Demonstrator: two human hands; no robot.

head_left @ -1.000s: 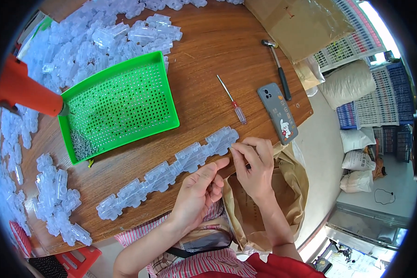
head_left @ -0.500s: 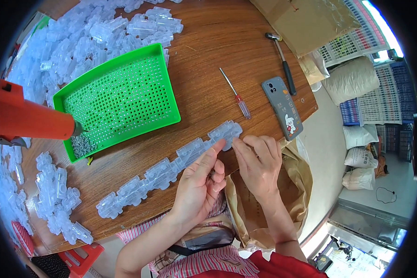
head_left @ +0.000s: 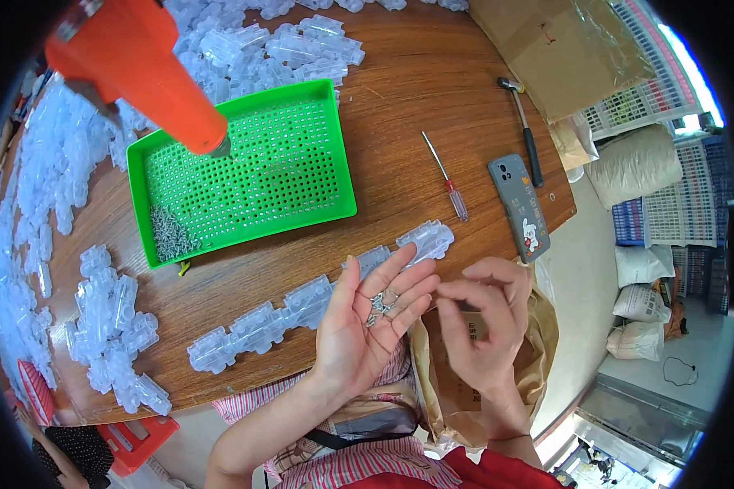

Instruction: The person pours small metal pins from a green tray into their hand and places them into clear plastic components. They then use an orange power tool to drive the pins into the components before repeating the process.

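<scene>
Currently, the left hand [head_left: 355,336] is facing up unclenched, cradling small silvery metal screws [head_left: 377,305] over the near edge of the brown wooden counter [head_left: 408,90]; the right hand [head_left: 488,319] is hovering beside it, fingers bent, grip uncertain. Cupping the palm should prevent spilling.

My left hand [head_left: 352,346] and right hand [head_left: 491,330] are bare, with slender fingers, and my left forearm [head_left: 273,416] and right forearm [head_left: 510,420] are uncovered too. Across my lap I wear a striped cloth [head_left: 359,467], narrow pinkish-red lines on white, showing again near my left side. Over it sits a patterned panel [head_left: 375,417] in beige, brown and grey, checked in places, with a thin black band [head_left: 324,442] along its lower part. Plain, bright red clothing [head_left: 497,473] bunches beside my right arm; whether that is a sleeve or the garment's body, I can't quite tell.
</scene>
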